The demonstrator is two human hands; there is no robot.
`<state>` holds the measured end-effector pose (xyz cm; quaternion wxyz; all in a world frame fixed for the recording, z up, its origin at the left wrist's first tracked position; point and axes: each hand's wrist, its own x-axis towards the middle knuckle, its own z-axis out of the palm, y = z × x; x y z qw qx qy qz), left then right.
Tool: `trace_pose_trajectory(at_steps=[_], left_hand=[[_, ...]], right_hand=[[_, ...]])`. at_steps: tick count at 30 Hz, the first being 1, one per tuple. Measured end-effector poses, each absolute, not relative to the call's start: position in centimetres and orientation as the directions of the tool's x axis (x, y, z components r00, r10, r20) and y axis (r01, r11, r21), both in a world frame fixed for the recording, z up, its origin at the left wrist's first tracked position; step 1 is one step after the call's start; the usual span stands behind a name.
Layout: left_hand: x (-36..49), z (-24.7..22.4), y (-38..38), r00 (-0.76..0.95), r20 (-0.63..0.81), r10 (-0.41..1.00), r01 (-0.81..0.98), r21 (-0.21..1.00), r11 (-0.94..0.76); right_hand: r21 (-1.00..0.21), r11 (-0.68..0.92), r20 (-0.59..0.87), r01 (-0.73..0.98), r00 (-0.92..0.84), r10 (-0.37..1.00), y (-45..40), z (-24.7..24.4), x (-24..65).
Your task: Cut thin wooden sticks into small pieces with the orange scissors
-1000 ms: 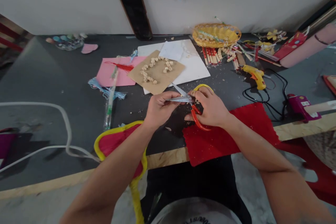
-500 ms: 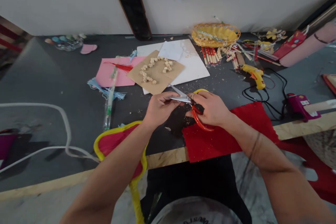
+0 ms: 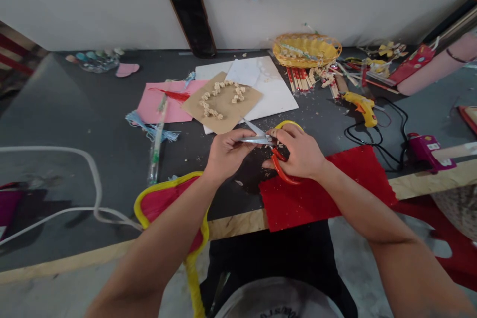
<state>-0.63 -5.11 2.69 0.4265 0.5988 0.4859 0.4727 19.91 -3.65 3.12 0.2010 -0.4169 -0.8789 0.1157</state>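
Observation:
Red-handled scissors [image 3: 284,171] are in my right hand [image 3: 300,153], their blades parted and pointing left. My left hand [image 3: 227,155] is pinched closed beside the lower blade; whatever is between its fingertips is too small or hidden to make out. Just beyond my hands lies a brown paper square [image 3: 238,109], bearing a curved row of small cream-coloured clusters [image 3: 208,109]. A red cloth [image 3: 320,194] with a jagged edge lies under my right wrist. Cream crumbs are scattered around the scissors. A yellow curved edge [image 3: 288,124] shows behind my right hand.
A yellow glue gun [image 3: 361,108] with a black cord lies to the right. Behind are a yellow basket [image 3: 307,52], a white board [image 3: 279,94] and a leaning phone [image 3: 192,20]. A yellow-edged pink fan-like piece [image 3: 160,198] overhangs the front edge near my left forearm.
My hands have barely moved. The scissors have turned very slightly in my right hand, and the view has shifted a little.

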Motion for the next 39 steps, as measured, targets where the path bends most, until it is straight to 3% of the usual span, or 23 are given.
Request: trace_pose_trajectory(at_steps=[10,19,26,34,39], left_hand=[[-0.8,3.8,-5.0,0.157,0.146,0.977,0.234,0.955,-0.181],[-0.6,2.7,-4.9,0.141,0.096,0.985,0.093,0.990,-0.110],[-0.2,3.0,-4.9,0.075,0.130,0.989,0.080,0.987,-0.136],[-0.7,3.0,-5.0,0.085,0.161,0.983,0.242,0.954,-0.177],[-0.8,3.2,-5.1,0.100,0.133,0.986,0.190,0.970,-0.150]], right_hand=[[-0.405,0.658,0.260,0.634,-0.610,0.748,-3.4,2.7,20.0],[-0.401,0.661,0.268,0.634,-0.609,0.747,-3.8,2.9,20.0],[-0.484,0.591,0.232,0.646,-0.557,0.798,-4.0,3.4,19.7],[-0.371,0.648,0.263,0.665,-0.594,0.760,-3.6,3.1,19.9],[-0.377,0.656,0.285,0.654,-0.592,0.754,-3.6,2.8,19.8]])
